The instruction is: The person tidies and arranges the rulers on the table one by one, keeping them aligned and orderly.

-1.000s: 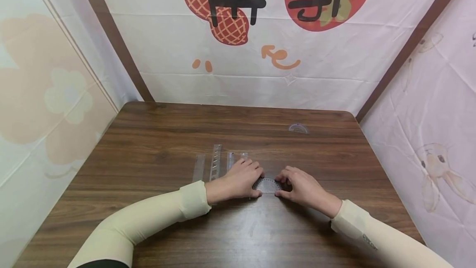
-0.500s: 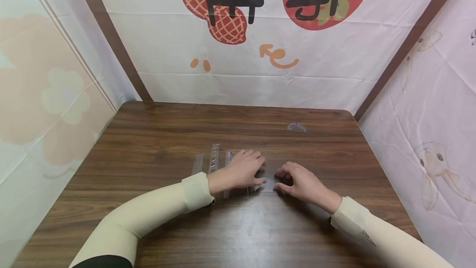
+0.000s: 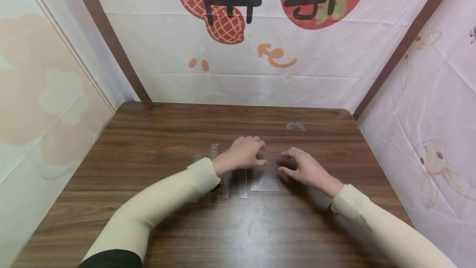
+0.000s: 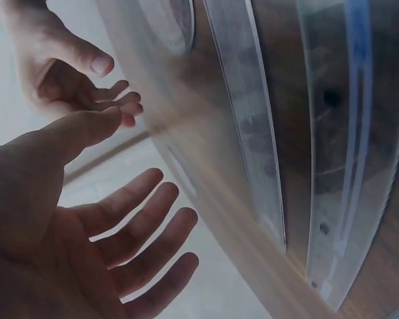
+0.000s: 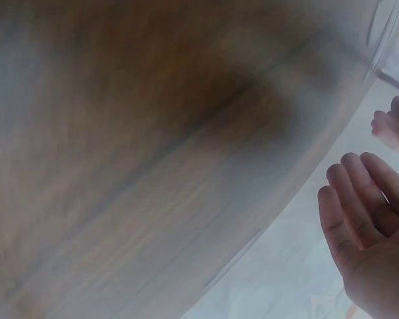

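A clear protractor (image 3: 265, 184) lies flat on the table, its straight edge toward me. My left hand (image 3: 246, 153) hovers above the rulers just left of it, fingers loosely bent and holding nothing. To the protractor's right my right hand (image 3: 308, 169) is raised, thumb and fingers apart with nothing between them. Beneath my left hand and forearm are several clear rulers, among them a plain one (image 3: 242, 187) and one with a blue stripe (image 4: 359, 133). Parts of these rulers are hidden by the left arm. Both palms face each other in the left wrist view.
A second protractor (image 3: 295, 126) lies near the back right of the brown wooden table (image 3: 178, 235). Printed cloth walls (image 3: 238, 82) stand behind the table and along both sides.
Both hands have let go of the near protractor, lifted off it and moved toward the back of the table. The protractor stays beside the rulers.
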{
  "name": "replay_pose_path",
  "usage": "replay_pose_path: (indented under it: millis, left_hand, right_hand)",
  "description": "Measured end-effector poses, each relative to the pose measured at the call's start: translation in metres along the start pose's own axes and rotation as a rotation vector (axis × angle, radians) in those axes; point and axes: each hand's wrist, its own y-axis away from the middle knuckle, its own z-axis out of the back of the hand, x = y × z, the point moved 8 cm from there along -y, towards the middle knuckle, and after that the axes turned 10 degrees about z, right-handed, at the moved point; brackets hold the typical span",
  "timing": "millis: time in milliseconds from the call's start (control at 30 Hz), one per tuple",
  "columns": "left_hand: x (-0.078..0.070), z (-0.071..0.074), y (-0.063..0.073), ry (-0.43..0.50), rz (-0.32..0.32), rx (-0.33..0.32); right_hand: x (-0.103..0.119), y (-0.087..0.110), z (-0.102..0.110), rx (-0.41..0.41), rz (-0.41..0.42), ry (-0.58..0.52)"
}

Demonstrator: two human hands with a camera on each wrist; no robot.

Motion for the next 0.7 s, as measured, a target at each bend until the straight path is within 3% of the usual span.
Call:
replay_pose_path:
  millis: [333, 700]
  left_hand:
    - [0.009, -0.002, -0.034, 0.044, 0.030, 0.019]
    - [0.006, -0.009, -0.067, 0.091, 0.059, 0.031]
  right_hand:
    - [-0.030, -0.009, 0.011, -0.007, -0.053, -0.009]
    - [-0.068, -0.010, 0.026, -0.017, -0.115, -0.017]
